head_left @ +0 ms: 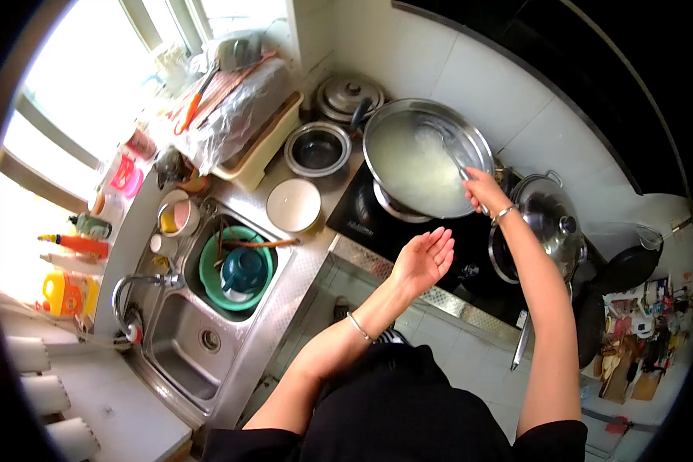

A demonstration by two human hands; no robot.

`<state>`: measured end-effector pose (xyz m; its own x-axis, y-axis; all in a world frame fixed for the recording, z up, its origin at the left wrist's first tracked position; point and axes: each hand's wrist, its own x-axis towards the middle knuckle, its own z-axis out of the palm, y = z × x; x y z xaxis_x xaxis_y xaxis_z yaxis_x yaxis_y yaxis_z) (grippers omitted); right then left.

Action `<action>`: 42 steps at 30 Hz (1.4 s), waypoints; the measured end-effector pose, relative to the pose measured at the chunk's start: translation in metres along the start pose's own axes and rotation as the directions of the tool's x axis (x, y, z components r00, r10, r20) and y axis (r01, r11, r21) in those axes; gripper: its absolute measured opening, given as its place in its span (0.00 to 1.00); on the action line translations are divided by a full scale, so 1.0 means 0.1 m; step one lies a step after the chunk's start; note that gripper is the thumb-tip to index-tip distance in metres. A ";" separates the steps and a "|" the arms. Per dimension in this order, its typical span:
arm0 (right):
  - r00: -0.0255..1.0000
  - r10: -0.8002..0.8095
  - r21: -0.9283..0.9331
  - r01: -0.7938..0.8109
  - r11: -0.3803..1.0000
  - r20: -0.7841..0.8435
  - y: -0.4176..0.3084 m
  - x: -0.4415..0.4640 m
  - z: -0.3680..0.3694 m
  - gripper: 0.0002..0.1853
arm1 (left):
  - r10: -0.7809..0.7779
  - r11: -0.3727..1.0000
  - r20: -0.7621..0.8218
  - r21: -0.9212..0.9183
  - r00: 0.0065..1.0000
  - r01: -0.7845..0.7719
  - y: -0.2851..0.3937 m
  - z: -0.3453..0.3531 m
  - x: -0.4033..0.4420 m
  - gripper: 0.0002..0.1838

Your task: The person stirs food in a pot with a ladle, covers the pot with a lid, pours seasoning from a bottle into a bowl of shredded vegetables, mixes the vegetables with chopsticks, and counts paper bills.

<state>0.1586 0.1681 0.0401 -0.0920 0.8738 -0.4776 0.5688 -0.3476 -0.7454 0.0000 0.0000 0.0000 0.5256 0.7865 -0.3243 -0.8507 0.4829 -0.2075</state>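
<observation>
My right hand [483, 191] is closed round the handle of a metal ladle [456, 160], whose head lies in the pale, cloudy liquid of a large wok [374, 154]. This wok stands on the black stove [359, 212]. Palm turned up and holding nothing, my left hand [426, 262] is in front of the wok, over the stove's front edge, with its fingers stretched out. Steam or froth blurs the ladle's head.
A white bowl [293, 205] and a small steel pot [318, 148] stand left of the stove. A lidded pan [548, 215] is at its right. Farther left, the sink [185, 339] holds a green basin [208, 266] with dishes.
</observation>
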 end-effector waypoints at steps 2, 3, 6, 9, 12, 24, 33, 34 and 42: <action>0.999 -0.011 0.046 0.009 0.999 0.035 -0.12 -0.10 0.06 0.30 | 0.035 0.999 -0.028 0.012 0.999 -0.035 -0.03 0.07 -0.09 0.15; 0.998 -0.054 0.034 0.053 0.998 0.019 -0.16 -0.07 0.08 0.28 | 0.037 0.999 0.012 0.008 0.999 -0.037 0.04 -0.03 0.00 0.15; 0.997 -0.053 0.014 0.053 0.999 0.062 -0.12 -0.27 0.29 0.28 | 0.070 0.998 -0.044 -0.004 0.997 -0.071 0.06 -0.12 -0.17 0.15; 0.989 -0.082 -0.080 0.093 0.992 0.124 -0.04 -0.47 0.28 0.28 | 0.065 0.998 -0.027 -0.001 0.997 -0.065 0.01 -0.15 -0.19 0.15; 0.978 -0.073 -0.129 0.100 0.987 0.194 0.01 -0.73 0.21 0.28 | 0.052 0.999 -0.029 0.010 0.998 -0.052 -0.02 -0.14 -0.18 0.14; 0.991 0.085 -0.331 -0.047 0.943 0.101 0.16 -1.11 -0.46 0.27 | -0.011 1.000 -0.045 0.000 0.999 0.011 -0.11 -0.21 -0.11 0.14; 1.000 0.005 -0.081 -0.003 0.997 0.022 0.12 -0.56 -0.06 0.25 | 0.026 0.999 -0.012 0.046 1.000 -0.025 -0.02 -0.09 -0.09 0.15; 1.000 0.008 -0.054 -0.007 0.999 0.028 0.08 -0.50 0.00 0.25 | 0.027 0.999 0.000 0.037 1.000 -0.027 0.00 -0.09 -0.10 0.15; 0.992 -0.021 -0.049 0.027 0.998 0.125 -0.03 -0.50 0.32 0.28 | 0.033 0.999 -0.003 -0.005 0.999 -0.033 0.02 -0.16 -0.15 0.15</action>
<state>0.1349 0.1142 0.0515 -0.2053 0.8312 -0.5166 0.6057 -0.3067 -0.7342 -0.0091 -0.0171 -0.0108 0.4970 0.8008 -0.3342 -0.8677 0.4547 -0.2009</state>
